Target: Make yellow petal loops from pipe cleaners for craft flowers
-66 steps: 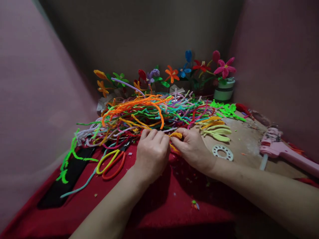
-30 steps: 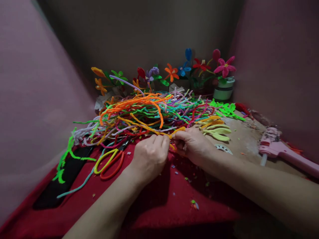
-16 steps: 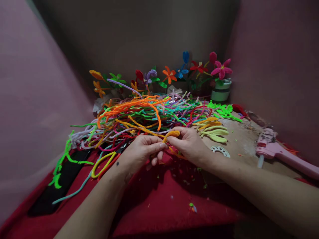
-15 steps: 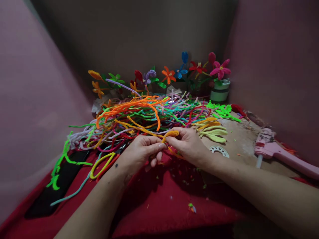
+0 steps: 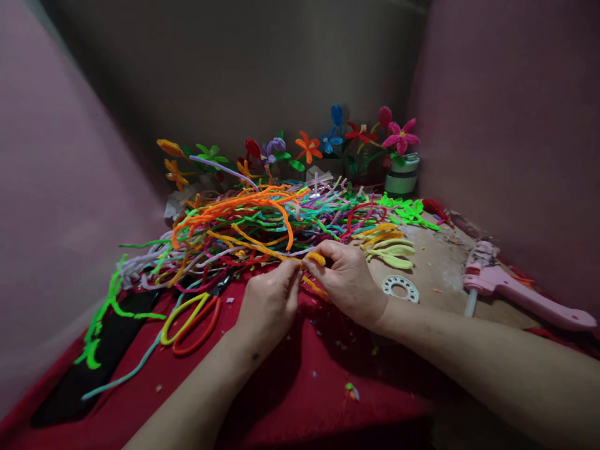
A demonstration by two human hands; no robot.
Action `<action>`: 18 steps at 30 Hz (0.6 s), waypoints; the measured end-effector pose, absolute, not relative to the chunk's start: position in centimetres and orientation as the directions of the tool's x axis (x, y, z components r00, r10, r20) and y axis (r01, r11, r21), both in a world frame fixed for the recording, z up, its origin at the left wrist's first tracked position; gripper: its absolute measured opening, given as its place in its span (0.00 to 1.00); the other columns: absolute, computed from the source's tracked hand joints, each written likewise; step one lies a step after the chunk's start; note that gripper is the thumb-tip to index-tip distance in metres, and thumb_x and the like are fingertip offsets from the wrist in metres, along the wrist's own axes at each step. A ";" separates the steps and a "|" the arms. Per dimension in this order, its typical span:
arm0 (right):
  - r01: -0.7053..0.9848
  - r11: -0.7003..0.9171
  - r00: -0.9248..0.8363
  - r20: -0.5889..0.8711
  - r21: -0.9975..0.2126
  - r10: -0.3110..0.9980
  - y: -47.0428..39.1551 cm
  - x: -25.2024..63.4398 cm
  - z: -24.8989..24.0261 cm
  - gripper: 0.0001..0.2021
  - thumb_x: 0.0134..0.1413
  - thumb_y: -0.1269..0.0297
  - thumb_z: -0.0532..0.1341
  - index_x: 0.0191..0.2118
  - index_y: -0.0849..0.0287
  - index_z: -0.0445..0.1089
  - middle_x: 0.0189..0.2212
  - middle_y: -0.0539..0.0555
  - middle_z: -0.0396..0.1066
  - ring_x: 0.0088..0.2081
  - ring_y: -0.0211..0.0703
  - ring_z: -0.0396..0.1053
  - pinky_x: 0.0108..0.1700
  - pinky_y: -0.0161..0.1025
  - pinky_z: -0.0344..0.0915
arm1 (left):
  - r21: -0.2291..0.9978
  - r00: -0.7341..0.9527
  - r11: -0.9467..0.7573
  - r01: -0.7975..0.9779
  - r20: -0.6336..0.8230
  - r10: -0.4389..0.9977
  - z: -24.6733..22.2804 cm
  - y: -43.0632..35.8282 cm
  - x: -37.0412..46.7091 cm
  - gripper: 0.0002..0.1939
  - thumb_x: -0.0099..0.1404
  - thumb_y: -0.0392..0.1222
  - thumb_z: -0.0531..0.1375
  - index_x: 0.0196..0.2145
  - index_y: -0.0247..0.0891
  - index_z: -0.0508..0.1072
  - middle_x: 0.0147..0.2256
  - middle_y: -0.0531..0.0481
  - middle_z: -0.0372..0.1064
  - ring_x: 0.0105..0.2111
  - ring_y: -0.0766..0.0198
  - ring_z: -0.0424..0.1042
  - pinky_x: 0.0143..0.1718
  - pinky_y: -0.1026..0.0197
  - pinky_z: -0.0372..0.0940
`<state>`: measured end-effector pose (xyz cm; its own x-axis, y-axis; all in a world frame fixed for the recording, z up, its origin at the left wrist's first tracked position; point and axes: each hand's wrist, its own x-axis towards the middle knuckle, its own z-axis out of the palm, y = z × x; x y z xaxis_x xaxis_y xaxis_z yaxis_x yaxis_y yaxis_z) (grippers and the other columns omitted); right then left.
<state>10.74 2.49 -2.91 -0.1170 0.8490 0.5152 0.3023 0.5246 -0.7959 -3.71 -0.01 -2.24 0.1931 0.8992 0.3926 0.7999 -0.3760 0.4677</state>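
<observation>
So the orange-yellow fuzzy stem (image 5: 315, 257) is mid-frame, right between the two hands, left hand (image 5: 272, 297) and right hand (image 5: 350, 281) both pinching it in their fingertips, just below the big colorful stem pile (image 5: 253, 219).

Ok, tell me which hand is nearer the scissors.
Left. The left hand is a little to the right of the scissors; the right hand is farther right, beyond the left.
</observation>
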 end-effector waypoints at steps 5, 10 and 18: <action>0.055 0.414 -0.162 0.401 -0.909 0.902 2.9 10.7 -3.1 0.07 0.49 0.67 0.59 0.31 0.63 0.73 0.27 0.53 0.73 0.30 0.38 0.68 0.33 0.33 0.64 | 0.787 0.122 -0.224 0.575 0.189 0.974 -1.0 0.5 -3.7 0.10 0.60 0.41 0.53 0.25 0.36 0.70 0.19 0.54 0.67 0.20 0.70 0.64 0.26 0.68 0.59; -0.021 0.349 -0.151 0.348 -0.937 0.925 3.3 10.6 -3.4 0.10 0.46 0.66 0.61 0.37 0.62 0.74 0.31 0.53 0.74 0.32 0.38 0.69 0.36 0.34 0.65 | 0.906 0.126 0.056 0.419 -0.119 0.985 -0.3 0.5 -3.5 0.11 0.58 0.43 0.55 0.23 0.34 0.67 0.14 0.58 0.60 0.10 0.75 0.50 0.12 0.70 0.46; -0.138 0.125 -0.223 0.154 -0.983 0.963 3.3 10.7 -3.0 0.14 0.50 0.56 0.58 0.24 0.63 0.68 0.20 0.49 0.67 0.20 0.32 0.60 0.23 0.31 0.58 | 0.939 0.210 0.143 0.312 -0.215 0.954 -0.4 0.3 -4.0 0.15 0.57 0.46 0.57 0.19 0.35 0.62 0.10 0.60 0.53 0.10 0.76 0.47 0.12 0.71 0.41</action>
<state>10.72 3.28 -3.03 -0.2233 0.9626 0.1537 -0.1381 0.1249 -0.9825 -3.99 0.33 -0.36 0.2100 0.9537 -0.2151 0.3120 0.1431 0.9392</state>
